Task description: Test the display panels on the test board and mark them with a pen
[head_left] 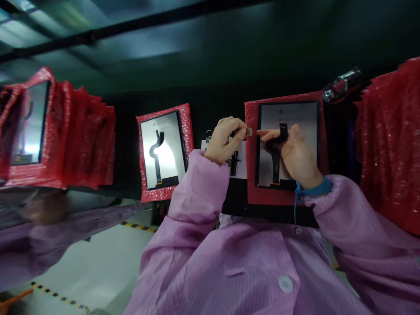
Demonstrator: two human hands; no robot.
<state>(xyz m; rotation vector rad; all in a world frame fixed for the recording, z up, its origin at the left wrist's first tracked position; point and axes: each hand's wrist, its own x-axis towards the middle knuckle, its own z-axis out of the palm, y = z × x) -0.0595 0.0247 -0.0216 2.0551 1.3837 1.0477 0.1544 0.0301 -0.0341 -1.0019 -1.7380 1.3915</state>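
My left hand [226,139] is closed, thumb and fingertips pinching a small flat connector piece [249,131] with a gold-coloured end. Just right of it, my right hand [297,151] reaches over a display panel [269,114] with its index finger stretched toward that piece. A black flex cable [275,164] rises from the panel's lower edge to the right hand's fingers, its dark end [283,130] lying against them. The panel rests on a red bubble-wrap sheet [252,175]. Behind the left hand is a small board or fixture with a white surface [242,159], partly hidden.
A second panel [169,144] with a curved black cable lies on red wrap to the left. Red bubble-wrap stacks stand at far left [87,140] and far right [390,144]. A shiny metallic object [343,86] sits at the back right. Another person's blurred sleeve [78,225] shows lower left.
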